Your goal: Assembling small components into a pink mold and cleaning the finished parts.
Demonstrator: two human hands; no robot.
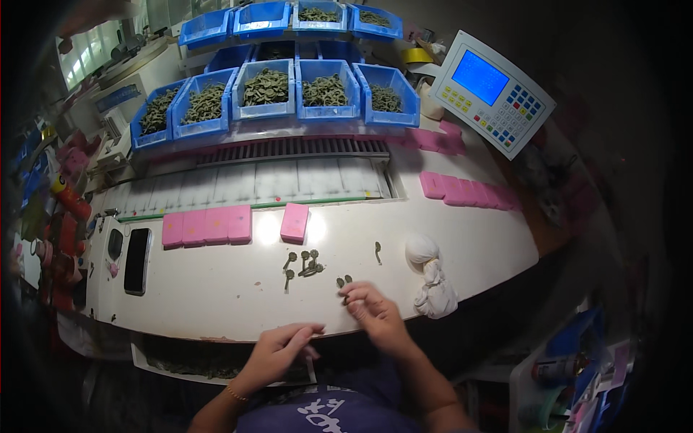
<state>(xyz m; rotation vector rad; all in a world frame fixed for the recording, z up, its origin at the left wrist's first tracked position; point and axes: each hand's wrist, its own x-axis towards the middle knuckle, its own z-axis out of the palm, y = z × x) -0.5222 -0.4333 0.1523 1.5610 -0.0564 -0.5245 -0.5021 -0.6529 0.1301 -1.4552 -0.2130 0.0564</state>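
My right hand [377, 317] is at the near middle of the white table, its thumb and fingertips closed around small dark-green pieces with round heads [341, 282]. Its fingers partly hide these pieces. My left hand [284, 348] hovers at the table's front edge, fingers loosely stretched toward the right hand, with nothing visible in them. A little farther off lies a loose group of similar green stemmed pieces [305, 264]. One more green piece [377, 250] lies apart to the right. Beside my right hand sits a tied white cloth pouch [426, 274].
Pink blocks [206, 226] stand in a row, with a single pink block [294, 222] nearby and more pink blocks [469, 193] at right. A phone [137, 261] lies left. Blue bins [328, 108] of green pieces line the back. A keypad panel [494, 94] stands back right; below the table is an open drawer [162, 361].
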